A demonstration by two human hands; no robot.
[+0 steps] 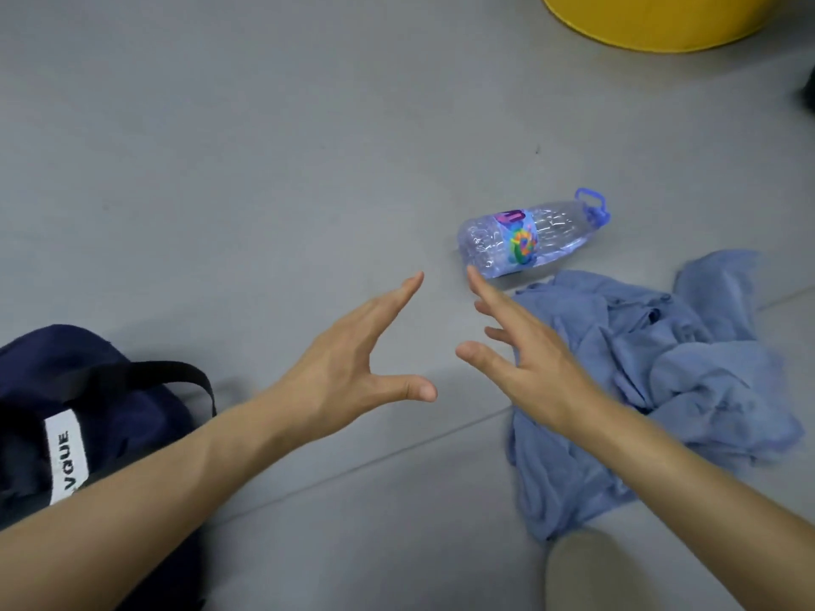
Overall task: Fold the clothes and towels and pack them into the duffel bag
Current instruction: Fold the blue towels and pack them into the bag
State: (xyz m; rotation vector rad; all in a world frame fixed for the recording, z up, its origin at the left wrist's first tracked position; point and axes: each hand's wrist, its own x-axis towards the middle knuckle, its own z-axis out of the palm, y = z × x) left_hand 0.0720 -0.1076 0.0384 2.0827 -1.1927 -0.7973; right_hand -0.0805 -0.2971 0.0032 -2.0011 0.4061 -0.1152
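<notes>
- Head view: left hand (353,359) and right hand (525,350) both spread open, empty, held out over bare grey floor (220,169), palms turned toward each other, nothing gripped.
- Blue cloth (670,381) crumpled in a loose heap on floor, just right of right wrist, partly crossing a floor seam; unfolded.
- Judged soft, light, limp: no stiffness to hold shape, likely to sag and bunch when lifted. Best taken by two corners or a hem edge, then shaken flat; corners not identifiable in heap, nearest loose edge at lower left of pile.
- Navy duffel bag (66,412) at left edge of floor, black strap arched over top, white label showing; opening not visible.
- Plastic bottle (525,240) lying on its side just beyond right fingertips, apart from cloth.
- Yellow tub (652,19) at far right.
</notes>
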